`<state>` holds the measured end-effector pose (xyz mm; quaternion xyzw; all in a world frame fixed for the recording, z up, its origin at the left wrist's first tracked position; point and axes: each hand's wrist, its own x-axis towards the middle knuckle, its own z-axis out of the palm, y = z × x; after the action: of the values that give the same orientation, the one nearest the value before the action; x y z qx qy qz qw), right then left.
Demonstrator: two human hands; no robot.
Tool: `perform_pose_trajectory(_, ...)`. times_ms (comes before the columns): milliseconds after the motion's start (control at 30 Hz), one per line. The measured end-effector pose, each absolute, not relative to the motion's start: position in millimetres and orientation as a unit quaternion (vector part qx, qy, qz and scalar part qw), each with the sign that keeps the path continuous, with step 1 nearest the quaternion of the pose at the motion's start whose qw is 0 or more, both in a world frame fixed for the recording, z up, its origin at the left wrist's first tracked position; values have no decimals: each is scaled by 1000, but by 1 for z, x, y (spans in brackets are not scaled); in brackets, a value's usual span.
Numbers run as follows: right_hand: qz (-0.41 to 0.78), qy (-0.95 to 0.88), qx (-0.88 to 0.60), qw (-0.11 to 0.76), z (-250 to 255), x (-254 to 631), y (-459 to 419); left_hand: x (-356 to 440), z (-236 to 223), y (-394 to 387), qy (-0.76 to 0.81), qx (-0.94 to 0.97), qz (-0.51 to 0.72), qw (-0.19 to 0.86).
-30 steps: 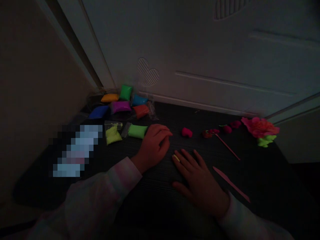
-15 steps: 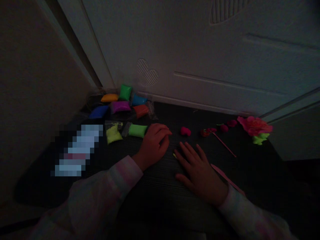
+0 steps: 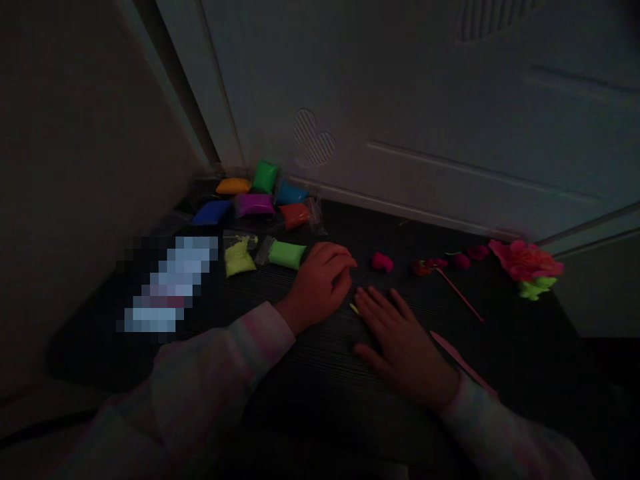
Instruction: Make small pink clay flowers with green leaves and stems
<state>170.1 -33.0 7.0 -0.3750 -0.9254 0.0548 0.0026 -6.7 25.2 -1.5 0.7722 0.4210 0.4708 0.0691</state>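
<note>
My right hand [image 3: 397,343] lies palm down on the dark tabletop, fingers stretched out. A thin yellow strip of clay [image 3: 354,309] pokes out from beside its index finger; the rest of the strip, if any, is hidden. My left hand [image 3: 323,285] rests curled, with thumb and fingers drawn together. Whatever those fingers may hold cannot be made out. Just left of it lies a bag of light green clay [image 3: 287,254], and past that a bag of yellow clay [image 3: 239,258]. Beyond both hands sits a small pink lump of clay [image 3: 382,262].
Several coloured clay bags, such as the purple one [image 3: 255,205], lie at the back left. A pixelated bright patch [image 3: 175,283] is at left. To the right are dark pink pieces [image 3: 460,260], a thin pink stick [image 3: 463,297], a pink knife-shaped tool [image 3: 463,360] and a pink flower [image 3: 525,260].
The view has shifted, so most things appear farther right. My right hand has slid slightly left across the tabletop, and the yellow strip shows more plainly. My left hand keeps its place.
</note>
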Motion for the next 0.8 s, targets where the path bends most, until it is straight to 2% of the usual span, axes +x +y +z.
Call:
perform_pose_trajectory(167,95,-945,-312,-2,9,165,-36,-7,-1,25,423,772,469,74)
perform_pose_trajectory(333,57,-909,-412,21,8,164,-36,-7,-2,25,425,772,467,77)
perform_pose_trajectory(500,109,-926,-361,16,7,162,-48,-7,-2,25,424,772,468,71)
perform_pose_trajectory(800,159,-823,-507,201,12,181,-22,-7,-3,27,427,754,494,68)
